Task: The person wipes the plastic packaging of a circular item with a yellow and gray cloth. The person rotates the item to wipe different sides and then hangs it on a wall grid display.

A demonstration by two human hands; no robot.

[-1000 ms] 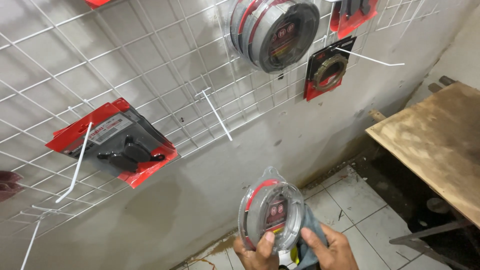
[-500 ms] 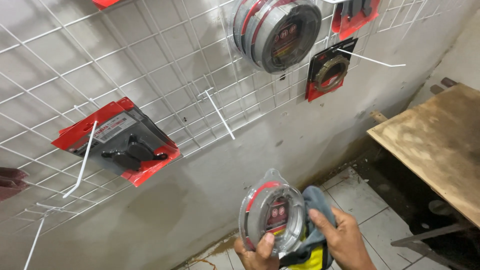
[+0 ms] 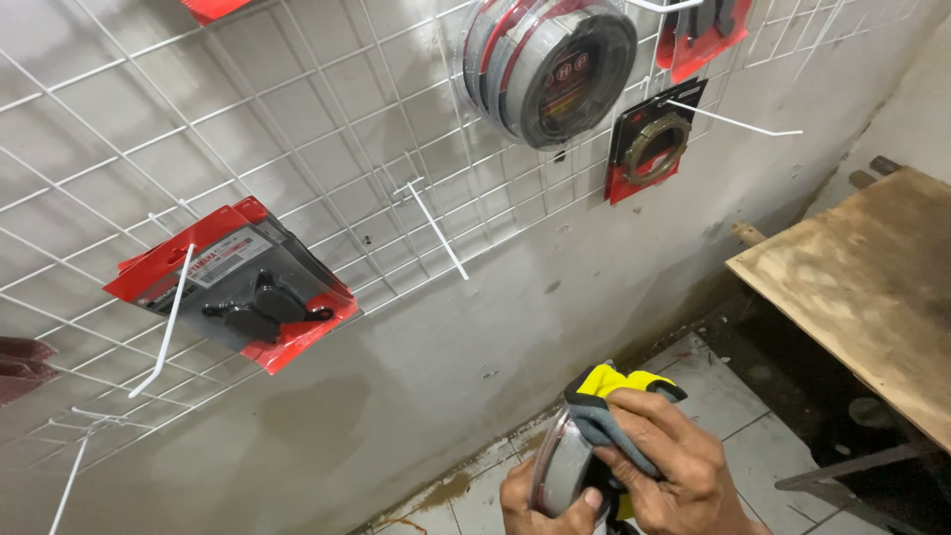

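Observation:
At the bottom centre my left hand (image 3: 535, 500) grips a round clear-packed disc part (image 3: 561, 472), now turned edge-on. My right hand (image 3: 669, 466) presses a grey and yellow cloth (image 3: 616, 396) against the far side of the disc. Above them a white wire grid (image 3: 327, 129) on the wall carries hooks. An empty white hook (image 3: 438, 230) sticks out near the middle of the grid.
On the grid hang a stack of round packed discs (image 3: 551, 64), a red card with a ring part (image 3: 652, 144), a red pack with a black part (image 3: 243, 287) and another long hook (image 3: 733, 121). A worn wooden tabletop (image 3: 872, 287) stands at right above a tiled floor (image 3: 733, 426).
The disc has turned from face-on to edge-on in my hands. My right hand has brought the cloth up and over it. The view has shifted slightly.

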